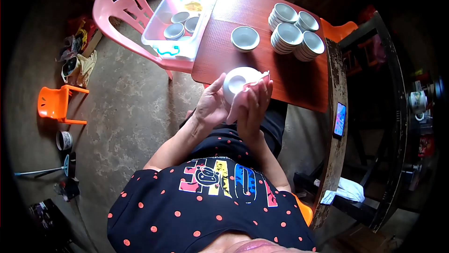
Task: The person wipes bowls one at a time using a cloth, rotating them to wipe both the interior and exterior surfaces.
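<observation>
Pink cloth (241, 104) lies bunched in the right grip (254, 108), its fingers closed round it and pressing it to the side of a white bowl (233, 83). That bowl is held tilted, foot ring facing up, in the left grip (210, 105), thumb at the rim; it hangs by the near edge of the red-brown bench (290, 84), toward the near left corner.

A single bowl (245, 38) sits upright on the bench, left of the middle. Toward the far right corner, four stacks of bowls (286, 34) stand close together, mouths up. Just beside the left edge, a clear plastic box (187, 52) rests on a pink chair (105, 0), with several more bowls (174, 30) inside. Past the right edge, a phone (339, 120) lies on a worn wooden plank (333, 159).
</observation>
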Demonstrator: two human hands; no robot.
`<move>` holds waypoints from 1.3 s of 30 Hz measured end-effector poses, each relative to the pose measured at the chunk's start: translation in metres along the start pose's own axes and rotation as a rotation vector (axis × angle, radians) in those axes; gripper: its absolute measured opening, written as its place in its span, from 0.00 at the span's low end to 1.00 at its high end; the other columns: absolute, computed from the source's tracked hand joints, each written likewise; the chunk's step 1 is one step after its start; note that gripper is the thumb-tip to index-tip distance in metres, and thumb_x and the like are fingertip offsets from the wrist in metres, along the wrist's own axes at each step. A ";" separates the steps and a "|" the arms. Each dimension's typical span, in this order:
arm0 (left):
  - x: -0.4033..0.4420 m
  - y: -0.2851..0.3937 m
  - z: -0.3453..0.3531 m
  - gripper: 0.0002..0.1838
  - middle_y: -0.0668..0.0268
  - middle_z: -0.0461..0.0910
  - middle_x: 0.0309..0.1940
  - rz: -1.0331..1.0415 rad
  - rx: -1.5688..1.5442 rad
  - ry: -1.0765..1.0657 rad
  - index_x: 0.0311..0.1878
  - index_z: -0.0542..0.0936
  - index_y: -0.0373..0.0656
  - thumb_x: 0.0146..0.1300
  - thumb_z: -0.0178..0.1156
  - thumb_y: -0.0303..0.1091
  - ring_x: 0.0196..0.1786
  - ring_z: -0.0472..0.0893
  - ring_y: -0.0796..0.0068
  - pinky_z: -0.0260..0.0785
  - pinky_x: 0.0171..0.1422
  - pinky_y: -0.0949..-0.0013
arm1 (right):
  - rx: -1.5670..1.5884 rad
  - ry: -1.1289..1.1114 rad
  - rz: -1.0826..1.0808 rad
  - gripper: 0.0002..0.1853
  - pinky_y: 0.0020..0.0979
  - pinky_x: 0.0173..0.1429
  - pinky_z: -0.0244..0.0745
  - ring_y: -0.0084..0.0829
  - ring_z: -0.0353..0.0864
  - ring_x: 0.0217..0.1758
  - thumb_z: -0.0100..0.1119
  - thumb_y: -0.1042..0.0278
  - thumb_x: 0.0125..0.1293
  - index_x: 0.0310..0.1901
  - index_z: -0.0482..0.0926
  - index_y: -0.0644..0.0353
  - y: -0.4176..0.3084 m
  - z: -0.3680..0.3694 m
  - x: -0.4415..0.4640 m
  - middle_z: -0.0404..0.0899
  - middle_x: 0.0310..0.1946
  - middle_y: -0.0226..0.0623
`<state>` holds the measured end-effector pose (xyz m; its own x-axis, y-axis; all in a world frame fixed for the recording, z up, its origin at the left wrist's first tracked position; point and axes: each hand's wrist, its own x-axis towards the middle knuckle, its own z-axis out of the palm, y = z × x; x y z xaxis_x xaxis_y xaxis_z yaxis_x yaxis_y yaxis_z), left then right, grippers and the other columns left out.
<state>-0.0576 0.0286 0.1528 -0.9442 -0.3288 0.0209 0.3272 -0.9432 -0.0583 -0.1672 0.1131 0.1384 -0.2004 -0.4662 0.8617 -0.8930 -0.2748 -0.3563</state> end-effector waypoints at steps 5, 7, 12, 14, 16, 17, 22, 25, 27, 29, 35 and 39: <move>-0.002 0.002 0.002 0.27 0.56 0.75 0.58 -0.085 0.011 -0.198 0.64 0.68 0.39 0.73 0.46 0.51 0.63 0.73 0.62 0.62 0.70 0.53 | 0.119 -0.204 -0.147 0.12 0.45 0.62 0.70 0.43 0.78 0.54 0.54 0.68 0.63 0.46 0.81 0.58 -0.006 -0.027 0.080 0.81 0.44 0.40; -0.009 -0.007 0.009 0.24 0.55 0.76 0.56 0.043 0.187 0.062 0.63 0.68 0.42 0.74 0.45 0.49 0.57 0.79 0.63 0.76 0.57 0.59 | 0.317 -0.527 0.008 0.13 0.41 0.60 0.72 0.41 0.80 0.50 0.53 0.66 0.64 0.46 0.82 0.59 -0.001 -0.042 0.103 0.82 0.41 0.40; -0.006 0.001 -0.003 0.29 0.55 0.72 0.61 0.018 0.069 -0.025 0.65 0.65 0.37 0.72 0.48 0.51 0.66 0.70 0.61 0.60 0.72 0.50 | 0.552 -0.266 0.288 0.17 0.39 0.58 0.73 0.45 0.79 0.51 0.47 0.67 0.68 0.54 0.76 0.66 0.015 -0.021 0.067 0.80 0.46 0.49; -0.004 0.001 -0.006 0.29 0.55 0.73 0.60 0.088 0.066 0.031 0.65 0.66 0.36 0.71 0.50 0.50 0.64 0.71 0.61 0.59 0.73 0.51 | 0.101 0.005 0.176 0.22 0.46 0.57 0.73 0.57 0.76 0.54 0.46 0.67 0.70 0.64 0.63 0.63 -0.002 -0.001 0.031 0.75 0.52 0.51; -0.001 0.002 -0.007 0.29 0.55 0.73 0.60 0.112 0.134 0.056 0.64 0.66 0.34 0.71 0.50 0.49 0.63 0.72 0.61 0.60 0.72 0.52 | -0.050 0.128 0.235 0.20 0.48 0.54 0.75 0.58 0.75 0.54 0.48 0.67 0.68 0.61 0.66 0.59 -0.015 0.001 0.023 0.76 0.49 0.51; -0.002 0.004 -0.006 0.29 0.54 0.74 0.59 0.112 0.184 0.078 0.63 0.66 0.33 0.72 0.50 0.49 0.62 0.73 0.61 0.61 0.71 0.52 | 0.040 0.006 0.208 0.20 0.48 0.54 0.75 0.56 0.75 0.54 0.48 0.65 0.68 0.60 0.68 0.59 -0.014 -0.006 0.034 0.76 0.49 0.51; -0.012 -0.001 0.011 0.26 0.55 0.76 0.55 0.140 0.529 0.011 0.61 0.67 0.31 0.68 0.58 0.40 0.57 0.78 0.63 0.70 0.64 0.56 | 0.621 -0.539 0.509 0.15 0.34 0.54 0.75 0.41 0.81 0.46 0.51 0.64 0.65 0.45 0.82 0.63 0.010 -0.036 0.091 0.81 0.42 0.46; -0.005 -0.005 0.018 0.27 0.56 0.76 0.55 0.326 0.560 0.105 0.61 0.68 0.32 0.67 0.59 0.41 0.57 0.78 0.63 0.71 0.63 0.57 | 0.905 -0.144 0.857 0.18 0.34 0.58 0.71 0.35 0.79 0.54 0.49 0.65 0.67 0.51 0.79 0.68 0.011 -0.011 0.062 0.78 0.50 0.46; -0.004 -0.004 0.015 0.25 0.56 0.77 0.53 0.372 0.607 0.136 0.62 0.68 0.33 0.66 0.60 0.36 0.55 0.78 0.64 0.71 0.64 0.57 | 0.515 -0.005 0.581 0.20 0.34 0.60 0.71 0.37 0.76 0.58 0.48 0.66 0.69 0.57 0.73 0.69 0.001 0.005 0.037 0.73 0.56 0.50; -0.007 0.001 0.013 0.25 0.56 0.78 0.52 0.313 0.864 0.093 0.63 0.67 0.33 0.66 0.59 0.32 0.55 0.79 0.64 0.71 0.63 0.58 | 0.119 0.047 0.357 0.22 0.34 0.60 0.71 0.38 0.75 0.59 0.47 0.66 0.70 0.61 0.68 0.70 0.004 0.010 0.025 0.70 0.59 0.53; -0.015 0.015 0.014 0.25 0.53 0.75 0.57 0.096 0.442 0.058 0.63 0.66 0.32 0.67 0.58 0.33 0.59 0.76 0.60 0.68 0.67 0.54 | 0.802 -0.265 0.321 0.14 0.34 0.57 0.76 0.41 0.82 0.49 0.50 0.70 0.68 0.52 0.77 0.63 0.033 -0.004 0.054 0.79 0.47 0.47; -0.015 0.013 0.007 0.25 0.50 0.73 0.60 0.198 0.045 -0.010 0.65 0.66 0.33 0.71 0.53 0.38 0.63 0.73 0.58 0.65 0.69 0.51 | 0.197 0.137 0.106 0.19 0.49 0.62 0.70 0.51 0.73 0.60 0.56 0.63 0.64 0.56 0.73 0.56 -0.008 0.006 0.022 0.75 0.53 0.46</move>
<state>-0.0389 0.0211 0.1582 -0.8611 -0.5079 0.0234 0.5076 -0.8614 -0.0178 -0.1621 0.0998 0.1574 -0.3534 -0.3861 0.8521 -0.7714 -0.3950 -0.4989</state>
